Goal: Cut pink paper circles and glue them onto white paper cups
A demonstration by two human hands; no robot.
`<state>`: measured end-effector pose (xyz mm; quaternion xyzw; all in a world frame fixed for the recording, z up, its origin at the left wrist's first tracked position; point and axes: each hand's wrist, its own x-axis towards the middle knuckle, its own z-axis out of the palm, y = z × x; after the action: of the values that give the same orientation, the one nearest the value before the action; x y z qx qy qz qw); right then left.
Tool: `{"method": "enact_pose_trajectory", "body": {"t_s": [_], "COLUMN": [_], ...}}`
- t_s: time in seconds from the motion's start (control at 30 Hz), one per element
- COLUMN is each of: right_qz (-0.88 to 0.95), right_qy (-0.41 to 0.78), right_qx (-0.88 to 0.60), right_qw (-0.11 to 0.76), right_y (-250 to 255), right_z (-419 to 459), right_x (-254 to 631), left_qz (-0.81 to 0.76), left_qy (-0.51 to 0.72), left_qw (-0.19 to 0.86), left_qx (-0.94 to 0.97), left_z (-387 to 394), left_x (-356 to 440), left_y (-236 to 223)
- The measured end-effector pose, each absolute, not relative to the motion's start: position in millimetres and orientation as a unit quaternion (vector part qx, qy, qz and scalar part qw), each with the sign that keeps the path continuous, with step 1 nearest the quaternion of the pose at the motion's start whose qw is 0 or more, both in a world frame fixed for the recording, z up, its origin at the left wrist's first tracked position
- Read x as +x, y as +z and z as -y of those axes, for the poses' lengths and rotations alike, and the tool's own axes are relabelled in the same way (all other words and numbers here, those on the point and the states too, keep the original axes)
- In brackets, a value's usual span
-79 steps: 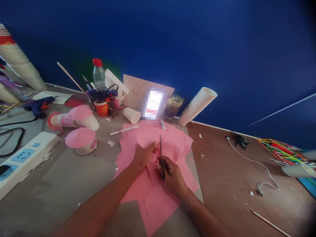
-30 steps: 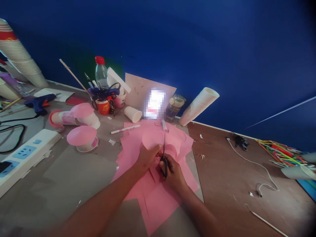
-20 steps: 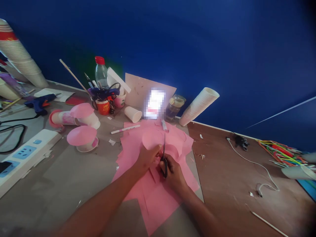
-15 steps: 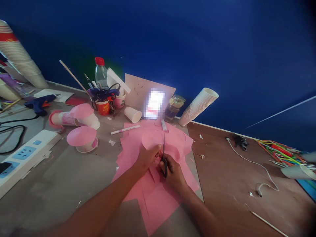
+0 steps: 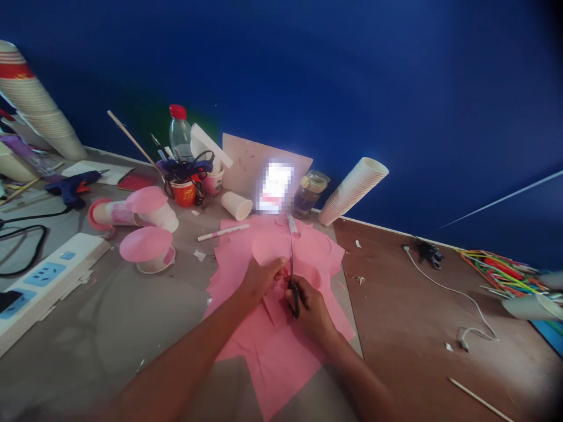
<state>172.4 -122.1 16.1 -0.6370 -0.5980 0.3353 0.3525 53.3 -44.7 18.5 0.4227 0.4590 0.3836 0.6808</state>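
Several sheets of pink paper (image 5: 277, 346) lie overlapped on the table in front of me. My left hand (image 5: 259, 280) pinches a rounded pink piece (image 5: 269, 247) and holds it up off the pile. My right hand (image 5: 310, 308) is closed round the dark handles of a pair of scissors (image 5: 292, 275). Their blades point away from me along the right edge of the rounded piece, beside my left thumb.
Left of the paper stand pink-topped paper cups (image 5: 147, 249), a white pen (image 5: 222, 232), a pot of tools (image 5: 182, 181), a bottle (image 5: 179, 132), a glue gun (image 5: 70, 184) and a power strip (image 5: 39, 275). Stacked white cups (image 5: 352, 190) lean behind. A white cable (image 5: 457, 296) and coloured sticks (image 5: 501, 272) lie right.
Both hands have stayed over the pink paper. The scissors have worked a little further along the rounded piece, which my left hand has turned slightly. The view has shifted a touch.
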Motion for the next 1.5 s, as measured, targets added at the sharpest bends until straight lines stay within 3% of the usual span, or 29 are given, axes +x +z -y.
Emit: {"method": "enact_pose_trajectory", "body": {"t_s": [1.27,1.5], "right_qz": [0.578,0.553], "right_qy": [0.367,0.406], "right_qx": [-0.651,-0.633], "right_qw": [0.328,0.358], "right_y": [16.1,15.2], "right_z": [123.8,123.8], "right_x": [175.5,172.3], "left_qz": [-0.457,-0.432], "left_qy": [0.413,0.453], "left_qw": [0.678,0.676], "left_qx": [0.401,0.389], "left_z": [40.2,37.1], "left_x": [50.6,51.4], "left_y": [21.2,10.7]}}
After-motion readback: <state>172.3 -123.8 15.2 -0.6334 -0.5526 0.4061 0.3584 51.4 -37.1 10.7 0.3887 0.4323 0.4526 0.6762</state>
